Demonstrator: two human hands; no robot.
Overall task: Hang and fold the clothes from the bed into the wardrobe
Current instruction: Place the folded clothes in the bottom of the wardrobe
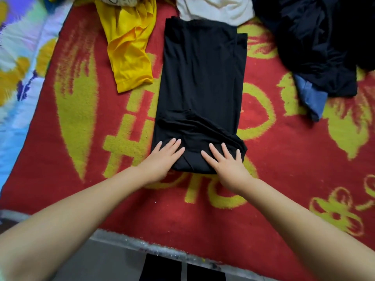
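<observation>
Black garment point(200, 94) is lying centre frame on the red blanket point(284, 159), already folded into a long narrow strip, w/ its near end bunching. Left hand point(164, 157) & right hand point(225, 161) are pressing flat on that near end, fingers straight & slightly spread, gripping nothing. Probably mid-fold: crosswise folds still to do. Yellow shirt point(129, 49) upper left, white top point(215, 9) top centre, dark pile point(316, 41) upper right are waiting, unfolded. Wardrobe isn't showing.

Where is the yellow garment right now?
In the head view, the yellow garment lies upper left of centre on the red blanket, just left of the folded black garment.
</observation>
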